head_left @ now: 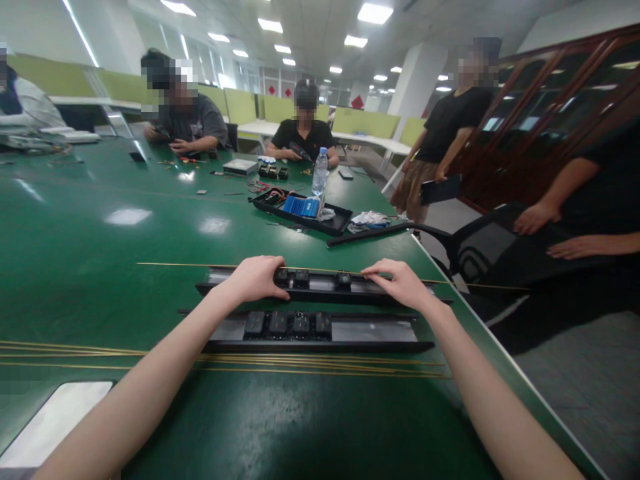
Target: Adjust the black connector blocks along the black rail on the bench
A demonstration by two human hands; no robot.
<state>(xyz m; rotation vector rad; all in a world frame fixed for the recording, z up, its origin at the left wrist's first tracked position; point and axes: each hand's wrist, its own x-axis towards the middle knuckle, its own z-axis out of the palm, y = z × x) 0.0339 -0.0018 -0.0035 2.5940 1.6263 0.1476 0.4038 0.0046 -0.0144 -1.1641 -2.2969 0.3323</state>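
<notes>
Two long black channels with pale inner floors lie crosswise on the green table. My left hand (pixel 253 279) straddles the far channel (pixel 320 295), thumb at its near wall and fingers curled over the far side, beside small black blocks (pixel 301 277). A thin brass-coloured rod (pixel 173 265) runs along that channel's far edge and sticks out past both ends. With fingertips pinched, my right hand (pixel 397 280) holds this rod, to the right of another black block (pixel 343 280). Closer to me, the near channel (pixel 373 331) carries several black blocks (pixel 278 325) in a row.
Loose brass-coloured rods (pixel 320 361) lie in front of the near channel. A white-topped flat object (pixel 57 423) sits at lower left. Beyond are a black tray (pixel 337 223), a water bottle (pixel 320 172) and a crumpled cloth (pixel 369 221). Several people are around; a chair (pixel 493 240) stands right.
</notes>
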